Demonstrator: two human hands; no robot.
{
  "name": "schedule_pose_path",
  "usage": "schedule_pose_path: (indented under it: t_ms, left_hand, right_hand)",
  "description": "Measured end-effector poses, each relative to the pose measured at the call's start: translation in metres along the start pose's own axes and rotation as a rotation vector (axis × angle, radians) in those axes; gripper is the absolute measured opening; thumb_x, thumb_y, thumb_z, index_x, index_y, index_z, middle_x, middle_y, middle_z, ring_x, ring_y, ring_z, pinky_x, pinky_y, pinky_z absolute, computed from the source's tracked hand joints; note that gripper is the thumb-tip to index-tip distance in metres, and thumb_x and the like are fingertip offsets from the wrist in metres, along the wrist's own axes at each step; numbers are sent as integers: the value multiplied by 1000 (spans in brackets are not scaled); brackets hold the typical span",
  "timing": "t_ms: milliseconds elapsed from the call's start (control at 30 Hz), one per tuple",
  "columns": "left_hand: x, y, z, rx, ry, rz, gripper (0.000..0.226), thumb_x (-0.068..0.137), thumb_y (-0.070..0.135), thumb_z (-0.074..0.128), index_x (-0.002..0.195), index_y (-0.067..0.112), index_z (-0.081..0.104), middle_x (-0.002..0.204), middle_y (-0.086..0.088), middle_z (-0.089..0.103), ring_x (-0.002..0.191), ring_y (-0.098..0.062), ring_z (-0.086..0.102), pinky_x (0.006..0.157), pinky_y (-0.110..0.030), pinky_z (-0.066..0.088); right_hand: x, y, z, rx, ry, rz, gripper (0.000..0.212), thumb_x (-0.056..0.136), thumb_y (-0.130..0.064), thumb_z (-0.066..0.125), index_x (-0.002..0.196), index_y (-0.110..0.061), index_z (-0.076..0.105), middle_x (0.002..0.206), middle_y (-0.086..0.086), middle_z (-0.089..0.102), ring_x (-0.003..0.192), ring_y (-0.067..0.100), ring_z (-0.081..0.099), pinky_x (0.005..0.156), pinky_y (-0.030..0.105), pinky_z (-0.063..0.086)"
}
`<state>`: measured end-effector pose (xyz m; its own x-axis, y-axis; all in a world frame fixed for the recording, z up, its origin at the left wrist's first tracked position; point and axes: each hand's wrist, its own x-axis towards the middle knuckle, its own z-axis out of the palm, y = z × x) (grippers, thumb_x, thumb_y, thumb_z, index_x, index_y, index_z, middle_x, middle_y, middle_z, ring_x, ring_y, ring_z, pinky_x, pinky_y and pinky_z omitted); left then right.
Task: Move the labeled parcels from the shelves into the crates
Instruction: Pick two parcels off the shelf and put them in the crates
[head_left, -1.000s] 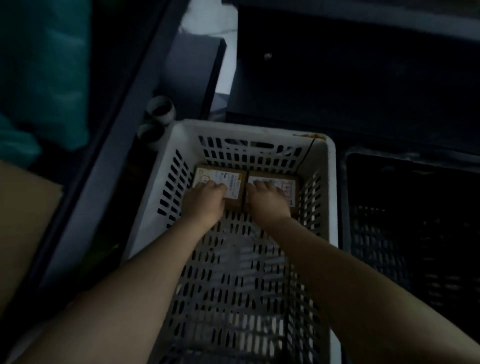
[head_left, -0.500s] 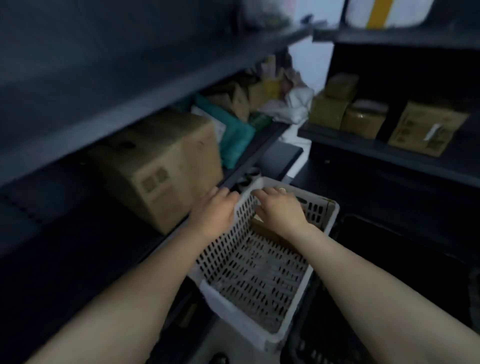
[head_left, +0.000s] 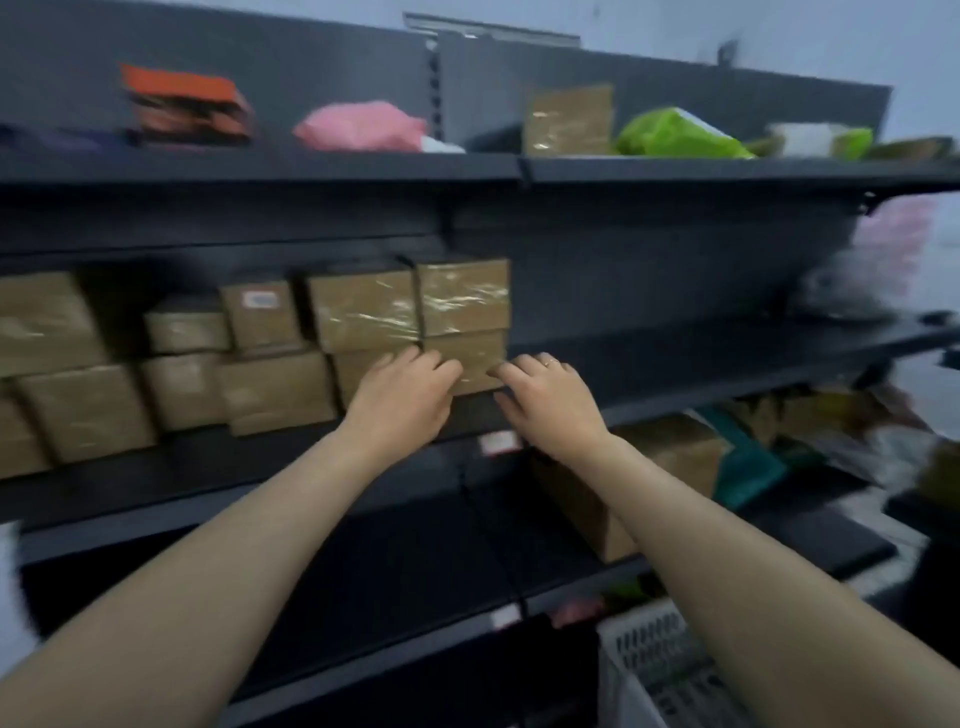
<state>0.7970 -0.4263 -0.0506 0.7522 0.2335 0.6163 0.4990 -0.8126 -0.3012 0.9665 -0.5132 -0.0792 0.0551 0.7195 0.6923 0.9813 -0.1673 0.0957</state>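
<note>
Flanking a glossy, taped cardboard parcel (head_left: 479, 361), left hand (head_left: 402, 397) and right hand (head_left: 551, 402), grips loose, empty.

left hand (head_left: 402, 397): out of white slotted plastic crate (head_left: 649, 654), now at taped brown cardboard parcel (head_left: 475, 364)
right hand (head_left: 548, 400): same move

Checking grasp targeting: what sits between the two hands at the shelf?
In the head view, a small brown parcel on the shelf shows between the left hand and right hand; contact is too blurred to tell.
</note>
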Motion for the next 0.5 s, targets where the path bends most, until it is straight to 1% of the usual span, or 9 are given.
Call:
schedule_pose_path:
  t_ms: [67,100,133,200,300,333,400,500]
  left_hand:
    - [-33,-47,-30,54,-10,-60,16,85,20,57,100,15,60,94,-6,63,93,-30,60,74,-39,46]
    - [-51,-71,-44,79,-18,-97,19,87,22,54,105,16,59,98,-5,63,96,-29,59,76,-39,45]
    - [-70,-95,-59,109,-35,-135,22,89,24,51,109,18,58,101,-4,62,98,-27,58,77,-38,45]
    - [-110,-140,-85,157,-65,-199,25,90,24,50,113,19,57,103,-3,63,97,-26,58,74,-36,43]
    - [-159,-192,-117,177,-67,-224,21,88,20,55,106,13,61,95,-7,65,90,-31,60,70,-38,44]
    - [-170,-203,-124,176,-69,-236,20,87,19,55,105,13,62,95,-8,65,90,-31,60,72,-38,45]
    - [-183,-219,-132,168,-62,-256,22,89,21,53,109,17,61,102,-4,65,96,-26,60,77,-36,44]
    - [-188,-230,-129,143,-55,-256,26,91,24,49,115,21,57,110,1,63,103,-20,57,84,-33,42]
  right_hand:
    - [31,-58,-2,43,49,-91,17,78,-20,66,93,-11,67,80,9,66,74,35,63,59,40,51]
    - [44,-88,-4,72,75,-131,16,78,-18,64,93,-11,67,79,9,66,73,35,63,58,40,51]
    - [56,-118,-6,107,100,-167,18,80,-18,61,96,-11,68,82,10,66,76,35,64,60,40,51]
    - [77,-176,-9,178,134,-221,26,86,-21,58,109,-13,67,94,9,67,88,34,63,69,41,51]
    - [100,-245,-11,259,154,-260,31,93,-26,54,123,-17,61,108,5,66,102,27,60,80,41,49]
    - [105,-263,-11,278,151,-257,32,95,-27,52,125,-19,60,112,4,65,105,26,59,83,41,48]
    - [111,-288,-10,310,125,-248,34,96,-28,50,128,-19,57,117,4,63,110,25,57,89,41,46]
    - [116,-305,-11,302,78,-247,35,97,-28,48,130,-20,55,120,3,62,113,24,55,93,41,44]
